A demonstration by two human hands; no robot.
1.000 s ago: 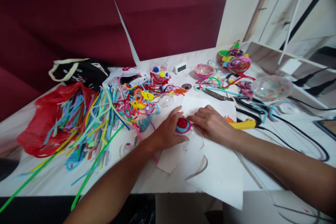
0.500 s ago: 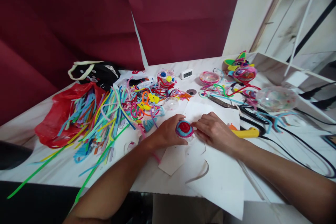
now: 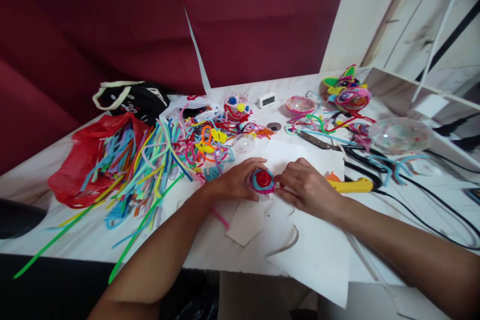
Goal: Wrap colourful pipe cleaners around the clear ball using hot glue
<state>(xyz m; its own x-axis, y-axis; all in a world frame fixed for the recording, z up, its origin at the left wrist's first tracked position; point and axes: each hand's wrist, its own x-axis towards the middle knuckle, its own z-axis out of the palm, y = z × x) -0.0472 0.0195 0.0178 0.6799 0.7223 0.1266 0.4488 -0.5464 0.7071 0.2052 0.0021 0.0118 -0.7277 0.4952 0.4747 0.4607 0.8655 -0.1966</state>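
Note:
My left hand (image 3: 240, 180) is wrapped round a small clear plastic ball (image 3: 267, 195) from its left side. On the ball's top sits a red round piece ringed by blue and pink pipe cleaner (image 3: 270, 177). At the ball's right edge are the bent, closed fingers of my right hand (image 3: 300, 185); they seem to pinch the pipe cleaner's edge, though what lies between the fingertips is too small to make out. White paper sheets (image 3: 318, 260) lie under both hands.
Bundles of pipe cleaners (image 3: 150, 160) and a red plastic bag (image 3: 75, 170) lie left. To the right are a yellow-handled glue gun (image 3: 354, 185), black-handled pliers (image 3: 318, 141) and a large clear shell (image 3: 399, 135). A small digital clock (image 3: 266, 100) stands behind. Black cables (image 3: 427, 210) cross the right side.
The ball has turned slightly in my left hand, tipping its red and blue top. My right fingers have stayed at its right edge, with the thumb lower. The camera view has shifted slightly.

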